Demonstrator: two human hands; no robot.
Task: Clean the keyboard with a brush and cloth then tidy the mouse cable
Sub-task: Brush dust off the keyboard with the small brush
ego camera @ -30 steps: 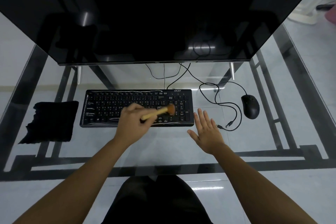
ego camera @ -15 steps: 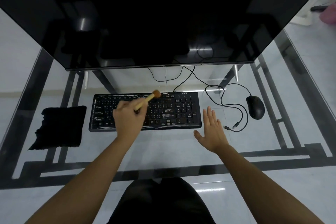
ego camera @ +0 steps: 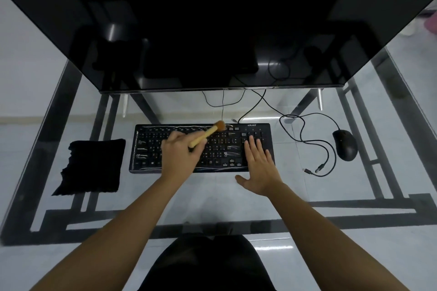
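The left hand [ego camera: 179, 156] grips a pale wooden, tan-bristled brush [ego camera: 208, 133], tuft at the top row of the flat black plastic keyboard [ego camera: 151, 149]. The right hand [ego camera: 260, 165] lies flat, fingers straight, on its number pad. A fuzzy black cloth [ego camera: 92, 166] lies left of the hands; the smooth black mouse [ego camera: 345, 145] and looped cable [ego camera: 318, 113], right.
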